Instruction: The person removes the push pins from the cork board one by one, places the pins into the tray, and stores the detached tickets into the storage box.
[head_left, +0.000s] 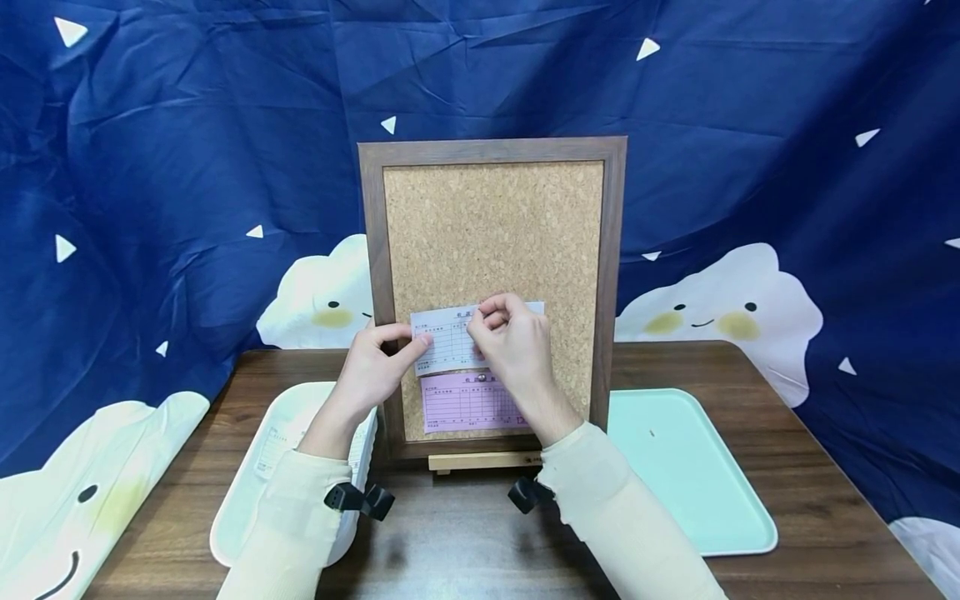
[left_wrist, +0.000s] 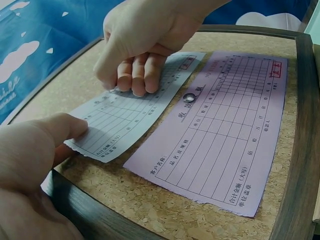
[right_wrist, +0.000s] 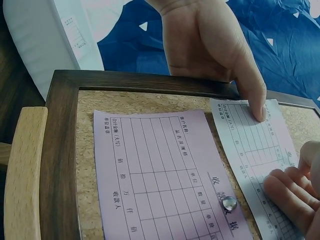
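A pale receipt slip [head_left: 446,337] lies against the cork board [head_left: 495,233], just above a pink receipt slip [head_left: 461,404]. A round silver pushpin [left_wrist: 190,98] sits in the pink slip's upper middle. My left hand [head_left: 378,358] pinches the pale slip's left end, thumb on its face and a finger behind the edge. At the pale slip's top middle, my right hand [head_left: 517,346] has thumb and forefinger together with the other fingers curled. A small silvery bit, seemingly a pushpin, shows by those fingertips in the left wrist view; they mostly hide it.
The board's dark wooden frame [head_left: 615,250] stands upright on a light wooden stand [head_left: 483,461]. A pale tray [head_left: 225,533] with printed slips is at the left, partly under my left arm. To the right lies a mint-green tray [head_left: 682,467] on the brown table [head_left: 810,508].
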